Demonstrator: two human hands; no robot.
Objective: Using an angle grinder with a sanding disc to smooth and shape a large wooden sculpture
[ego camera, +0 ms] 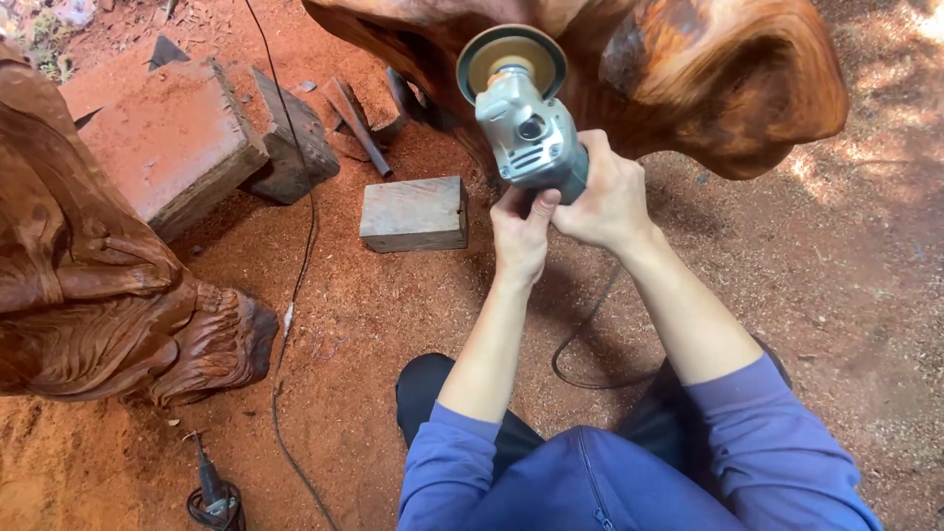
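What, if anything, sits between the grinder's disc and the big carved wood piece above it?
Nothing visible. Both the left hand and right hand grip the angle grinder; its sanding disc faces the camera, right at the carved wood piece. Contact can't be judged.

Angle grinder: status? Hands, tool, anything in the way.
Both hands on the angle grinder: right hand wraps the body, left hand grips its rear. Sanding disc tilted up beside the wood sculpture. Power cord loops by the knees.

An outdoor woodcarving yard: red sawdust ground, a carved trunk left of the gripped angle grinder, wood blocks nearby.
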